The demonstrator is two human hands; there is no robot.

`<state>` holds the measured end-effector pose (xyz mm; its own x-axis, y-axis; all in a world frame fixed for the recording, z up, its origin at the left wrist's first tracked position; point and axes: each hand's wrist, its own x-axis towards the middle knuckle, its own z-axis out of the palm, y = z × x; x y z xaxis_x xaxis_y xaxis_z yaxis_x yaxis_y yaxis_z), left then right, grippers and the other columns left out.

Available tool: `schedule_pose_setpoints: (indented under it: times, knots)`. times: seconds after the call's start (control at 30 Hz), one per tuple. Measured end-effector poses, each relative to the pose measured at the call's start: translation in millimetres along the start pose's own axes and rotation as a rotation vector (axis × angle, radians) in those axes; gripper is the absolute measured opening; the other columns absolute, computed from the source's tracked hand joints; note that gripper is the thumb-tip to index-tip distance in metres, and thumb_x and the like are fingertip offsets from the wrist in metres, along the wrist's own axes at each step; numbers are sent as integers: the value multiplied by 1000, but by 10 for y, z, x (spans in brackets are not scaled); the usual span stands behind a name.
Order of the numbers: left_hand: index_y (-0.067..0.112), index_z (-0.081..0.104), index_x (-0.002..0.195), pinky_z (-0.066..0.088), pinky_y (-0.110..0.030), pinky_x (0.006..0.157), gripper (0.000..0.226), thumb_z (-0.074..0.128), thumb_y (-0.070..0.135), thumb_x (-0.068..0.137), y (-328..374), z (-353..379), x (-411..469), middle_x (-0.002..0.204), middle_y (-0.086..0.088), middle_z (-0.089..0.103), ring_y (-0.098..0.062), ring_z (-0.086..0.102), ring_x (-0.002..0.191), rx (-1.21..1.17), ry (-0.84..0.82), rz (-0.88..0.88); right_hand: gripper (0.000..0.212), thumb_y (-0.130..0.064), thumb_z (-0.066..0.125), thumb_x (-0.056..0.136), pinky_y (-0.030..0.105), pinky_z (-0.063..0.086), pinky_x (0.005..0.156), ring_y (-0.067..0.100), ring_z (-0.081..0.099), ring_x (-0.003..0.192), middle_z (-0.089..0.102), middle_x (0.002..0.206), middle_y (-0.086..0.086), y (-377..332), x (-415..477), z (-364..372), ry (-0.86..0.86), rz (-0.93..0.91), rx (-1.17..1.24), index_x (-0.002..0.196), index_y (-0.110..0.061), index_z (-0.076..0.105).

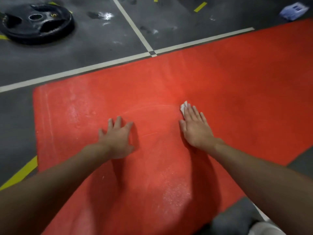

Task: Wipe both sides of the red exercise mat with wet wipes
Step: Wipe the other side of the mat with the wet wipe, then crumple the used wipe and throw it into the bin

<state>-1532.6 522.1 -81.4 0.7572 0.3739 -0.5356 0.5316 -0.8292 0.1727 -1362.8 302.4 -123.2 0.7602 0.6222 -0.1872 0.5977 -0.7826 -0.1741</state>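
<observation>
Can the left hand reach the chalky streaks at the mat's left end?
Probably yes: the left hand rests on the mat, with only bare mat between it and the streaks.

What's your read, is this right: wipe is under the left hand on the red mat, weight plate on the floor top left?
Wrong on one point: the wipe is under the right hand, not the left. The left hand rests bare on the red mat. The head view shows it. The rest holds: the weight plate lies on the floor at top left.
</observation>
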Motion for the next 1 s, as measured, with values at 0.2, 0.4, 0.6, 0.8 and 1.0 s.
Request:
schedule_pose_setpoints:
  times: [0.2, 0.4, 0.6, 0.8, 1.0]
  knots:
    - [15, 22, 153, 30, -38, 115, 79, 63, 25, 86, 651, -447, -374, 154, -17, 30, -30, 31, 142, -252, 24, 119, 56, 17, 38, 89, 30, 14, 123, 30, 39, 142, 44, 150, 18, -251, -224, -673, 136, -125, 449, 142, 0, 47]
    - [14, 44, 145, 44, -33, 101, 47, 52, 11, 98, 1480, -1700, -1019, 133, -14, 58, -26, 58, 118, -847, 146, 100, 47, 9, 47, 89, 33, 40, 96, 32, 61, 108, 67, 113, 20, -848, -399, -2123, 277, -13, 689, 131, -4, 61]
    - [32, 66, 98, 51, -33, 75, 21, 49, 20, 100, 2458, -3737, -1845, 96, 0, 71, -16, 65, 81, -1249, 122, 83, 30, -3, 49, 95, 28, 44, 84, 23, 65, 97, 73, 105, 9, -790, -612, -4558, 291, 108, 876, 118, -8, 68]
    - [-3, 57, 114, 53, -56, 91, 30, 61, 20, 96, 3884, -5965, -2570, 105, -23, 70, -34, 69, 95, -1322, 107, 130, 25, -3, 48, 92, 43, 52, 85, 30, 66, 96, 72, 98, 14, -177, -717, -7340, 242, 75, 885, 105, -7, 69]
    - [-6, 64, 104, 50, -32, 66, 16, 58, 3, 92, 5629, -7612, -3102, 79, -12, 67, -17, 61, 65, -1242, 286, 312, 32, 1, 55, 86, 27, 47, 87, 26, 59, 100, 68, 100, 15, 851, -984, -9603, 418, 23, 823, 113, -9, 70]
